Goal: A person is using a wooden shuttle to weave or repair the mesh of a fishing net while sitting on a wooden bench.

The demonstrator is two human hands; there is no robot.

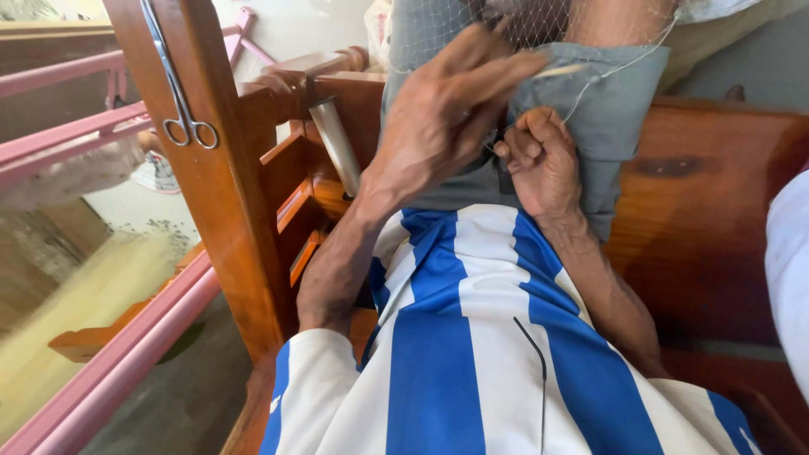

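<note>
- A thin pale netting needle point(560, 71) is pinched between the fingertips of the left hand point(447, 114), which is seen near the top middle of the view.
- The right hand point(543, 160) is closed into a loose fist just below it; a fine white thread point(619, 67) seems to be held in it, but the exact grip cannot be told.
- A fine fishing net point(438, 29) is stretched over a knee in grey shorts point(607, 118), and both hands are placed against this cloth.
- A blue and white striped shirt point(472, 337) is seen in the lower part of the view.
- The person is seated on a polished brown wooden bench point(708, 219), whose seat is shown at the right.
- A wooden post point(219, 194) is stood at the left, and a pair of metal scissors point(181, 84) is hung on it.
- A grey metal cylinder point(335, 145) is leaned against the armrest near the left forearm.
- Pink painted rails point(109, 354) are seen at the left edge, with a grey concrete floor point(185, 396) under them.
- A white cloth point(792, 270) is partly seen at the right edge.
</note>
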